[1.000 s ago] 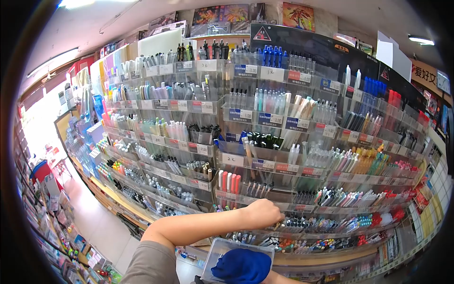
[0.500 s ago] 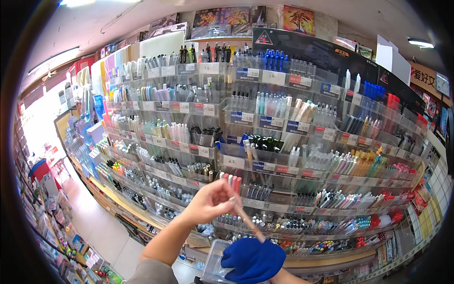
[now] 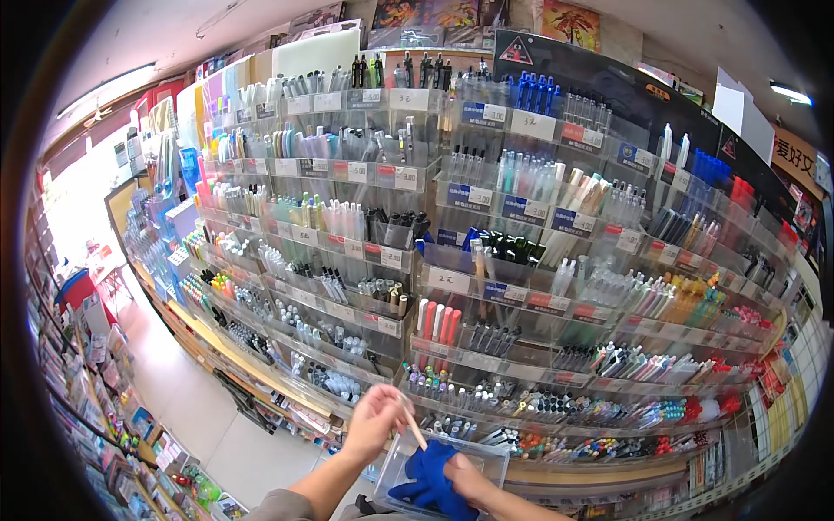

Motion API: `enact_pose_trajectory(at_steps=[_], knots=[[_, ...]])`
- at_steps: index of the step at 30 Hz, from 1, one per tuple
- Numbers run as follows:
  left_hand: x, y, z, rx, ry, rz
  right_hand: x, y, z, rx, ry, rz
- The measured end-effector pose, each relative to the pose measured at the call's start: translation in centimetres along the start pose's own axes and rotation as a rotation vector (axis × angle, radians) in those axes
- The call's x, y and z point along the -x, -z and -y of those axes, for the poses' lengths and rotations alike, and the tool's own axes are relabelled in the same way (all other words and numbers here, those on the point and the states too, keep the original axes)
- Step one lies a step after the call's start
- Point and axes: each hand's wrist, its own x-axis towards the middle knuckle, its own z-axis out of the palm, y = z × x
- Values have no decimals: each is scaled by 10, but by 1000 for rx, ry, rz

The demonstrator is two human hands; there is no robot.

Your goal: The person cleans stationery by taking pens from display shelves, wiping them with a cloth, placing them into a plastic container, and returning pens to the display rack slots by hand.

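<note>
My left hand [image 3: 375, 421] is closed on the upper end of a slim, light tan pen [image 3: 414, 427], in front of the lowest shelf rows. The pen's lower end meets a blue cloth [image 3: 432, 478]. Around part of that cloth my right hand [image 3: 466, 479] is closed, its fingers partly hidden by the fabric. Beneath the cloth is a clear plastic box [image 3: 497, 460], whose contents are mostly hidden.
A tiered clear rack [image 3: 447, 280] full of pens and markers spans the view ahead. Red and white markers [image 3: 439, 321] stand in a lower tier. At the left are an aisle floor [image 3: 174, 373] and another goods shelf [image 3: 95, 425].
My left hand came back from the rack with the pen and moved down beside the box. My right hand, earlier covered by the cloth, now shows gripping it. The view shifted slightly.
</note>
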Motion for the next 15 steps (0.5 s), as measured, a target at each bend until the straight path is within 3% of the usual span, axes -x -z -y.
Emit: enact_pose_trajectory(at_steps=[2, 7, 8, 13, 15], knots=[[-5, 4, -11, 94, -49, -36, -10, -1, -24, -49, 204, 62], [3, -12, 1, 33, 67, 210, -5, 0, -13, -84, 245, 52], [7, -15, 4, 118, 103, 288, 1, -2, -4, -135, 150, 54], [1, -13, -3, 100, -60, 190, -13, 17, -39, -38, 199, -31], [-2, -7, -4, 11, -114, 178, -11, 24, -36, -193, 76, 52]])
